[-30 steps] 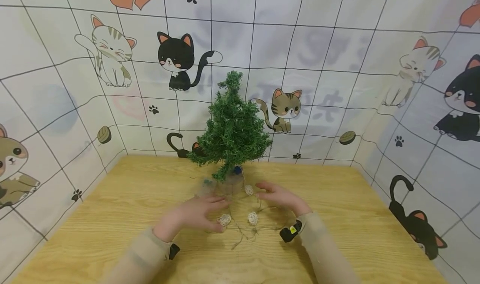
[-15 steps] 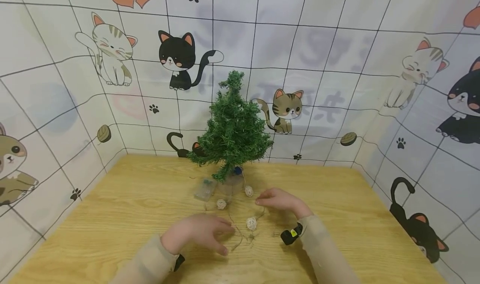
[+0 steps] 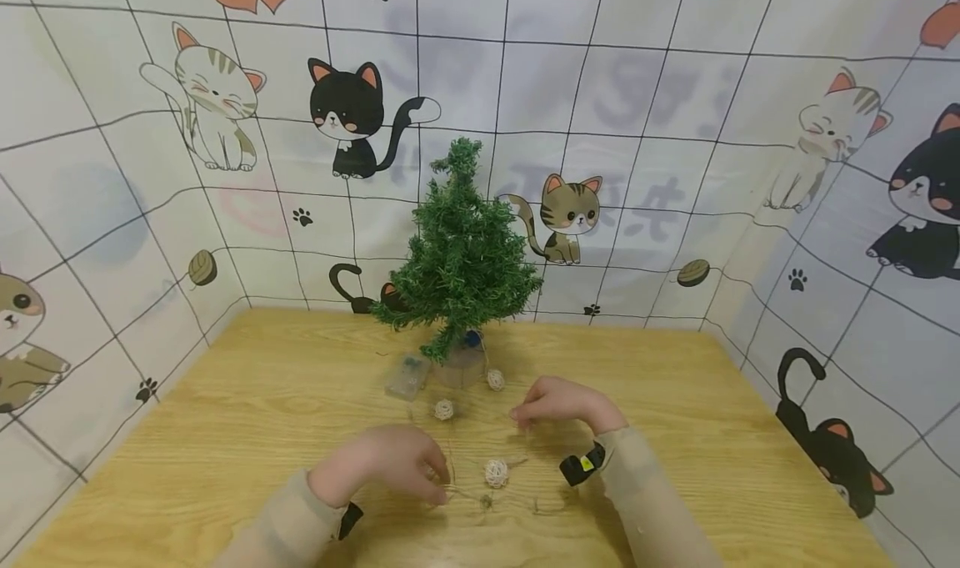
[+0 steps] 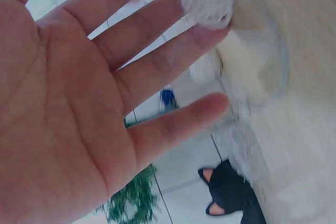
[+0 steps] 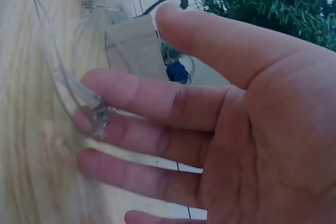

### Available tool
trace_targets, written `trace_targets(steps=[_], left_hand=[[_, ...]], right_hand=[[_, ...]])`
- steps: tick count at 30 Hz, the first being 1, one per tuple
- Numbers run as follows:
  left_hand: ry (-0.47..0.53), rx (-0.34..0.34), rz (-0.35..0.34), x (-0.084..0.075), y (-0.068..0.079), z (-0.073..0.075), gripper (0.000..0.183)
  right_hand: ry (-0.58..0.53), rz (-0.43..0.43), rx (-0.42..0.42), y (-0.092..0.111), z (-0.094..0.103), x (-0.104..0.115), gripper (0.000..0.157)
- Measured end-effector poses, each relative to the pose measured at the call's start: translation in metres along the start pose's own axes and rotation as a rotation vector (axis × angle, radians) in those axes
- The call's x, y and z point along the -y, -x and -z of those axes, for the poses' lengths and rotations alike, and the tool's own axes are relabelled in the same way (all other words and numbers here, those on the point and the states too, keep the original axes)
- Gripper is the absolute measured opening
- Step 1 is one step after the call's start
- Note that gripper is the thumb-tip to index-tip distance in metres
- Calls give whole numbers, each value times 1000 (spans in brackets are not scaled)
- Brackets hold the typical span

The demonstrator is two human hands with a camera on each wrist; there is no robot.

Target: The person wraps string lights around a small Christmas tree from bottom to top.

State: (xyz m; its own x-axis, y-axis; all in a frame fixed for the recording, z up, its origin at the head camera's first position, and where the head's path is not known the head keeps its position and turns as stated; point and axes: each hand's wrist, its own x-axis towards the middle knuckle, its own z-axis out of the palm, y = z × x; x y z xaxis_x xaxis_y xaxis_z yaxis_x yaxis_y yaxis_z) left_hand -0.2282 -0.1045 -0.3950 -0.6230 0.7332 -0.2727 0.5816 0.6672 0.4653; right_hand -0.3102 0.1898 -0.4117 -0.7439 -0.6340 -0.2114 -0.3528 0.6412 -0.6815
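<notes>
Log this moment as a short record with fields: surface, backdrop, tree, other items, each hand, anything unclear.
Surface: wood-grain table
Backdrop: white, grid-lined sheet with printed cats
Tree: small green tree, upright, towards the back
Beside tree base: translucent box; dark blue ball
Balls: three white woven balls in head view, the nearest between the hands
Left hand: low over the table, at the thin cord
Right hand: fingers extended, thumb apart
Unclear: whether the left hand pinches the cord
</notes>
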Motion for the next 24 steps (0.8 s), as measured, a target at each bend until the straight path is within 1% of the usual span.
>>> trace_targets(steps=[2,5,8,10,12,13,15,16,18,19,21,24], left_hand=[[16,-22,21,4,5,4,32],[-15,-75,66,10,13,11,38],[-27,-117,113,16,16,15,43],[-30,-129,142,19,16,16,44],[-71,-161,169,23,15,15,41],[-96,-185,189,24,15,15,36],[-160,-241,251,26,14,13,29],[-198,-274,287,27,14,11,30],[-251,-325,364,28,14,9,41],[-274,-335,397,28,14,9,46],[-315,-340,442,28,14,9,49],[-328,-317,455,28,13,9,46]], right_hand=[[3,-21,2,3,1,0,35],[8,-43,12,8,4,0,37],[-9,-59,22,11,7,1,37],[-25,-74,28,11,7,2,37],[-46,-92,42,11,7,3,38],[-54,-100,47,11,6,3,38],[-56,-104,56,10,4,4,38],[-51,-103,56,10,4,4,38],[-39,-107,49,10,3,5,37],[-28,-111,43,10,3,6,36],[1,-122,32,11,4,7,35],[31,-146,16,12,4,8,33]])
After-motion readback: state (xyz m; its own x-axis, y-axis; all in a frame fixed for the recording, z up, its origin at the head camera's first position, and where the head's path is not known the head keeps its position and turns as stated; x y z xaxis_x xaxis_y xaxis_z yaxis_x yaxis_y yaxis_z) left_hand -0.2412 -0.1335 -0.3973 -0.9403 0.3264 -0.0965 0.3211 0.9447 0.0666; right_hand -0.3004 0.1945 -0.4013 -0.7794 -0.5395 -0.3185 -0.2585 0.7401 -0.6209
